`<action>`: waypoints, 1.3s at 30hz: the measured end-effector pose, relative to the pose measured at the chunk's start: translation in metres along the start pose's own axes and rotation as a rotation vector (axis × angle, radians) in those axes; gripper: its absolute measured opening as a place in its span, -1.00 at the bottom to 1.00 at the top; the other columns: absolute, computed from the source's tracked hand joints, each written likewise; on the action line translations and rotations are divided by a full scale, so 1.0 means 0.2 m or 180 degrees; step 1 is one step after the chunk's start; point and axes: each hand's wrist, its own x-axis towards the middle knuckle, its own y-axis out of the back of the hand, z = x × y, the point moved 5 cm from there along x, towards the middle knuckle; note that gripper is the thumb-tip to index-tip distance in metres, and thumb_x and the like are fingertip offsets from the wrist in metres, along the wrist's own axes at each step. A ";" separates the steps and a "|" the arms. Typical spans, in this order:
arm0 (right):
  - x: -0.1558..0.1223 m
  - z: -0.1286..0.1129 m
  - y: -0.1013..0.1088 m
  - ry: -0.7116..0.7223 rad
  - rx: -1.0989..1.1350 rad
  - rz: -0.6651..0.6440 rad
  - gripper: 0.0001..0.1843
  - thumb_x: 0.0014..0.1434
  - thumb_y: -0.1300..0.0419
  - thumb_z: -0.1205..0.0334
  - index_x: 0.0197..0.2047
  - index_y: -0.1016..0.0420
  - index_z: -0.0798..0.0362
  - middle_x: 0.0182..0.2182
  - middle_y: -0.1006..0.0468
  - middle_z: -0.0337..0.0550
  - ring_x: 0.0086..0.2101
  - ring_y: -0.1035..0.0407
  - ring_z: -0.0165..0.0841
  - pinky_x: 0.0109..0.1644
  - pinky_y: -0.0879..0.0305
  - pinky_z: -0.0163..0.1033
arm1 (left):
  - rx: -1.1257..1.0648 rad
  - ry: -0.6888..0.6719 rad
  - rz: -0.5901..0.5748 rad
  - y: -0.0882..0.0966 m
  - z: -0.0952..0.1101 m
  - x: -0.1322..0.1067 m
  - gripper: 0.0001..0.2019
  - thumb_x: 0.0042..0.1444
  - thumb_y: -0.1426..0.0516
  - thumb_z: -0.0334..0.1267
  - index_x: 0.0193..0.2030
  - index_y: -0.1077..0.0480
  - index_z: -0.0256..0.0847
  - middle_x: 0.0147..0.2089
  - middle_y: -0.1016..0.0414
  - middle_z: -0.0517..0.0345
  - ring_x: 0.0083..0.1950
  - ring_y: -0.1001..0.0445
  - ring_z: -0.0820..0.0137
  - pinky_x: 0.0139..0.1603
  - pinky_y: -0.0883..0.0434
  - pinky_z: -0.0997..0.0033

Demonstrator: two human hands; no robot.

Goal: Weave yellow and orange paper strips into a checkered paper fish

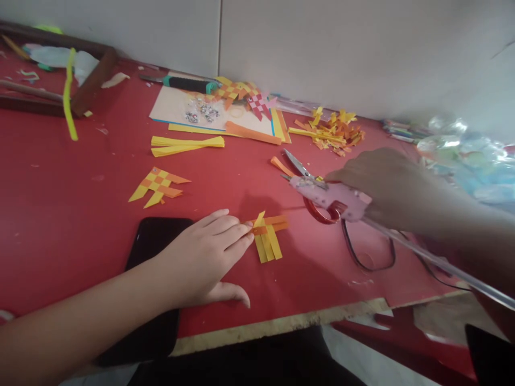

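My left hand [209,254] lies flat on the red table [80,214], its fingertips pressing the left edge of a small woven piece of yellow and orange paper strips [267,236]. My right hand [392,185] is wrapped round a pink glue gun [330,195] with a clear glue stick trailing from its back. The nozzle points left, a little above and to the right of the woven piece. Scissors with red handles [309,185] lie on the table under the gun.
A finished woven paper fish [159,186] lies to the left, yellow strips [185,145] behind it. A black phone [155,236] sits under my left wrist. Paper scraps [332,131], card [177,107], a knife [185,83] and a wooden frame [92,80] line the back.
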 end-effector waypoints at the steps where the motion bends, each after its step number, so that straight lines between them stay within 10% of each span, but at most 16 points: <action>1: -0.02 -0.01 -0.05 0.0130 -0.0265 -0.0019 -0.78 0.01 -0.16 0.37 -0.24 -0.51 -0.02 -0.45 -0.51 -0.09 -0.36 -0.32 -0.23 -0.26 -0.08 -0.12 | 0.0003 0.0002 -0.0006 0.00 0.00 0.00 -0.14 0.00 -0.19 0.34 0.15 -0.43 -0.50 0.16 -0.50 -0.27 0.13 -0.44 -0.05 0.26 -0.27 -0.13; 7: -0.11 0.01 -0.30 0.0142 -0.0419 -0.0502 -0.39 0.03 -0.03 0.50 0.18 -0.32 0.09 -0.16 -0.48 0.02 -0.15 -0.30 -0.13 -0.11 -0.16 -0.05 | 0.0040 -0.0031 0.0009 0.01 0.01 0.00 -0.17 0.03 -0.17 0.33 0.12 -0.45 -0.48 0.14 -0.52 -0.26 0.11 -0.46 -0.06 0.25 -0.30 -0.12; 11: -0.09 -0.08 -0.17 -0.0602 -0.0261 0.0025 -0.46 0.06 -0.03 0.50 0.13 -0.37 0.13 -0.02 -0.41 0.15 -0.04 -0.29 -0.04 -0.04 -0.25 0.04 | 0.0071 -0.0036 0.0007 0.02 0.01 0.01 -0.18 0.03 -0.17 0.32 0.11 -0.45 -0.49 0.11 -0.53 -0.27 0.09 -0.47 -0.06 0.23 -0.32 -0.13; 17: -0.02 -0.49 -0.19 -0.0854 0.2265 0.0551 -0.72 0.22 -0.11 0.38 0.01 -0.40 0.02 -0.18 -0.58 -0.13 -0.26 -0.50 -0.38 -0.15 -0.47 -0.23 | 0.0058 -0.0045 0.0035 0.02 0.01 0.00 -0.19 0.04 -0.16 0.31 0.10 -0.46 -0.50 0.10 -0.53 -0.29 0.10 -0.47 -0.04 0.26 -0.30 -0.09; 39: -0.05 -0.62 -0.30 0.0439 0.2071 0.1055 -0.69 0.25 -0.05 0.51 -0.06 -0.51 0.06 -0.14 -0.66 -0.08 -0.09 -0.53 -0.31 0.05 -0.53 -0.05 | -0.0030 -0.0013 -0.0027 0.01 0.00 0.02 -0.13 0.05 -0.15 0.33 0.16 -0.40 -0.53 0.15 -0.49 -0.30 0.11 -0.43 -0.05 0.24 -0.30 -0.14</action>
